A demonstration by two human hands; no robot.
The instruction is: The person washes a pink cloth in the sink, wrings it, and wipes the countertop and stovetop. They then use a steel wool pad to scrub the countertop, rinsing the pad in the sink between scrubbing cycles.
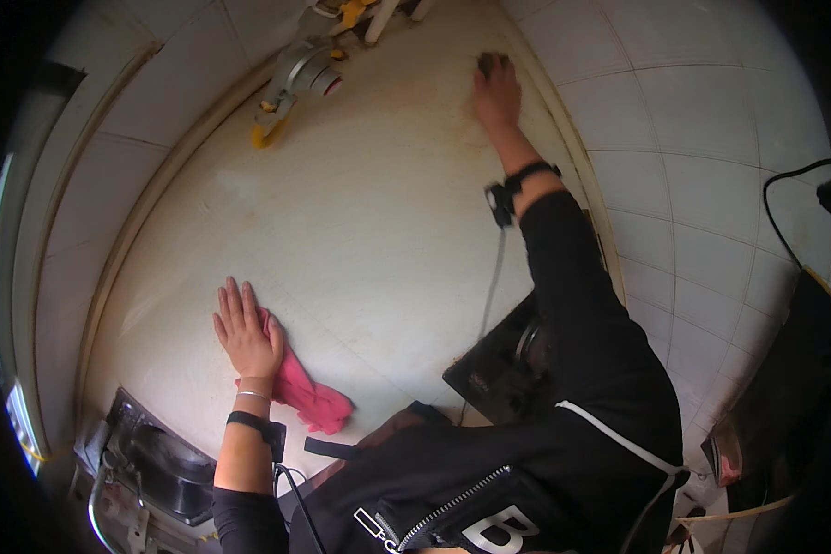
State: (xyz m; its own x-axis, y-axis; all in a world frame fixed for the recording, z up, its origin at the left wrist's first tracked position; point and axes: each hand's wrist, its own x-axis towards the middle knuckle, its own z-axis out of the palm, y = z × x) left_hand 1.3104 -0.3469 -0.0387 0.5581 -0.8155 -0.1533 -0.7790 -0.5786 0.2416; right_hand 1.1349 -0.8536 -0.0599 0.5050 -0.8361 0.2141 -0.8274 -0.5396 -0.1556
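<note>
My left hand [246, 343] lies flat with its fingers stretched out on a broad cream-coloured surface [360, 240]. Beside and partly under its palm is a crumpled pink cloth [307, 392]. Far off at the upper right, my right hand [499, 97] presses a small dark scrubbing pad [492, 63] against the same surface. The fingers curl over the pad, so most of it is hidden. Brownish stains show around that hand.
A metal pipe fitting with a yellow handle [266, 136] sticks out at the upper left. At lower left is a dark sink [166, 466]; a black stove [494, 369] sits under my right arm. White tiled walls [674, 185] border the surface.
</note>
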